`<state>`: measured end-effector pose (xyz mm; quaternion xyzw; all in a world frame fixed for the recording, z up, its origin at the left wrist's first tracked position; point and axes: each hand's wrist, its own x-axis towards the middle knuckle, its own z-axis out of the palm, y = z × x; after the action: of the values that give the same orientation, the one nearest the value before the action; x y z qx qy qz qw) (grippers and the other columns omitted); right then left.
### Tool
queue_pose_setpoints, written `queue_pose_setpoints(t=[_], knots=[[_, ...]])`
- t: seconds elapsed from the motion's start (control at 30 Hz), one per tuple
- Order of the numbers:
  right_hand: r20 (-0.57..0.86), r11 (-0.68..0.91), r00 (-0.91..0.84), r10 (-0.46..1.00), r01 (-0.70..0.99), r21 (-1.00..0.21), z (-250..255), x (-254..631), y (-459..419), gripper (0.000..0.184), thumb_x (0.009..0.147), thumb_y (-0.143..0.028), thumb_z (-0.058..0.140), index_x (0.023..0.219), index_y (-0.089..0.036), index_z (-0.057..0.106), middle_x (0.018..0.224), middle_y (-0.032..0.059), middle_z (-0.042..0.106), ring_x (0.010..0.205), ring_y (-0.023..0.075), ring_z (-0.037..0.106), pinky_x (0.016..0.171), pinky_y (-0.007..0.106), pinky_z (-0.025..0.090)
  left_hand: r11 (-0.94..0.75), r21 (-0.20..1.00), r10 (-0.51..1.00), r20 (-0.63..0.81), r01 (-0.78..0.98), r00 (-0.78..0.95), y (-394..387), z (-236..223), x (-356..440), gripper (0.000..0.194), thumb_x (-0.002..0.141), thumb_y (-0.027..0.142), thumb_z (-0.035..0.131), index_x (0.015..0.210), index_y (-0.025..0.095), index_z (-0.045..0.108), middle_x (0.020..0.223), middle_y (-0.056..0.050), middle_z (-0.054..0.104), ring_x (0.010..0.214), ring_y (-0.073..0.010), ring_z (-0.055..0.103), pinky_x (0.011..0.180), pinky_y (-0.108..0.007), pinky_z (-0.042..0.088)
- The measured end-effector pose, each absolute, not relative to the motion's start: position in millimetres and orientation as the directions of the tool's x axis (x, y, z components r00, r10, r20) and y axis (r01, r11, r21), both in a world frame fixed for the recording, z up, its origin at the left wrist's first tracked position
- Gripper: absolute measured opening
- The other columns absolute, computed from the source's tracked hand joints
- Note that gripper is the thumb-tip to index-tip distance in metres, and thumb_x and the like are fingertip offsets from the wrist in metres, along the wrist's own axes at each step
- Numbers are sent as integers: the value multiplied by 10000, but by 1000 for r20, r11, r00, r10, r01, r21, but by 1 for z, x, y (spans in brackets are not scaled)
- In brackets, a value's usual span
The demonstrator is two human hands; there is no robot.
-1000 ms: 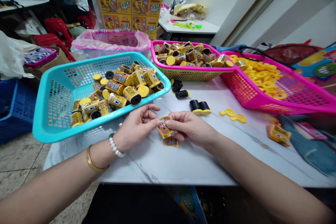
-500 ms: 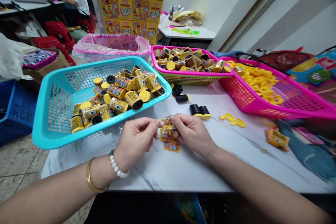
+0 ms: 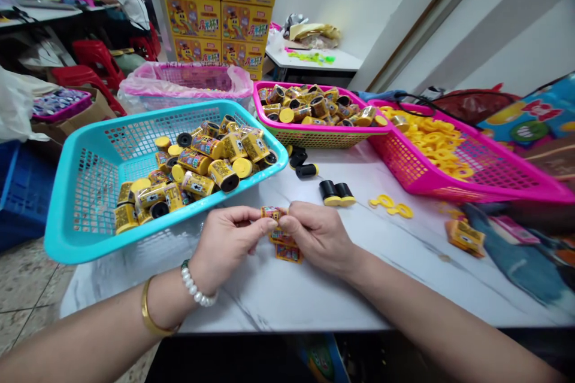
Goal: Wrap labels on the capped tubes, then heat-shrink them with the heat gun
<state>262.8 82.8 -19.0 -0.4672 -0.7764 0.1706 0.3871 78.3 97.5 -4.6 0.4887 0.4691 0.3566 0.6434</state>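
Already, yellow-wrapped cylinders (image 3: 193,160) are heaped in a turquoise plastic basket (image 3: 74,203), left on the white marbled tabletop (image 3: 314,305); toward the front edge, a yellow printed film wrapper (image 3: 271,212) is finger-pinched by left hand (image 3: 227,240) and right hand (image 3: 324,236); rightward, black plastic cylinders (image 3: 327,190) are left unwrapped.

White counter (image 3: 269,308), grey marble-like veins; teal basket (image 3: 60,227) on left, pink basket (image 3: 323,128) towards back, second pink basket (image 3: 404,170) at right; two black cups (image 3: 342,190) standing side by side on yellow ends, more black cups (image 3: 307,171) tipped over just behind; yellow rings (image 3: 393,211) flat nearby; labels (image 3: 288,254) overlapping near middle; yellow bundle (image 3: 465,238) and blue cloth (image 3: 516,269) far right
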Motion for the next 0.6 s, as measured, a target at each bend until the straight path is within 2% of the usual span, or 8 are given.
queue_pose_setpoints(t=[0.07,0.13,0.23,0.3,0.37,0.43,0.5,0.6], knots=[[428,442,-210,879,696,-566,-7,283,89,409,970,-421,458,684,-199,647,639,41,645,592,147,579,587,276,435,294,956,915,-279,-10,291,99,-4,77,235,680,363,779,677,138,710,456,39,510,412,-63,378,423,-208,289],[366,232,-47,929,846,-480,7,313,96,340,932,-452,509,812,-210,715,745,69,718,660,188,629,629,312,457,287,958,921,-274,-8,276,100,-3,77,211,656,329,788,650,139,698,491,26,553,443,-63,409,448,-204,308],[161,-151,207,965,941,-303,25,362,102,322,833,-507,614,920,-223,739,734,63,727,616,212,635,585,325,440,300,954,912,-289,10,291,103,-5,78,161,615,270,795,625,134,711,606,-17,651,550,-85,499,521,-209,373],[-9,-277,285,959,924,-263,29,383,105,369,816,-523,619,1007,-224,724,759,59,738,640,222,658,594,324,454,311,950,908,-300,8,293,105,-8,79,145,613,263,792,643,136,729,661,-30,686,596,-99,530,552,-216,393],[-162,-302,267,950,917,-261,27,391,108,364,828,-496,606,1041,-218,706,824,62,753,713,229,683,640,323,477,309,951,915,-295,-6,275,107,-10,79,143,613,266,792,662,143,738,675,-26,694,602,-99,531,558,-218,392],[-256,-291,227,940,924,-248,22,390,112,321,837,-452,597,1006,-201,704,898,72,760,795,234,692,696,323,489,304,952,922,-289,-21,258,107,-11,78,145,610,265,800,654,145,733,679,-22,697,607,-96,532,564,-218,392],[-293,-286,220,930,936,-204,16,384,116,283,828,-412,601,963,-187,706,945,82,758,840,239,690,725,321,490,319,947,918,-300,-32,258,107,-9,78,152,605,261,813,646,140,730,680,-22,698,600,-89,526,559,-214,385],[-284,-278,248,926,958,-71,11,378,121,229,765,-361,647,895,-185,717,919,93,752,826,256,685,691,325,480,369,927,896,-336,-63,291,107,-3,78,134,622,240,817,669,137,745,619,-2,667,556,-71,493,538,-210,368]])
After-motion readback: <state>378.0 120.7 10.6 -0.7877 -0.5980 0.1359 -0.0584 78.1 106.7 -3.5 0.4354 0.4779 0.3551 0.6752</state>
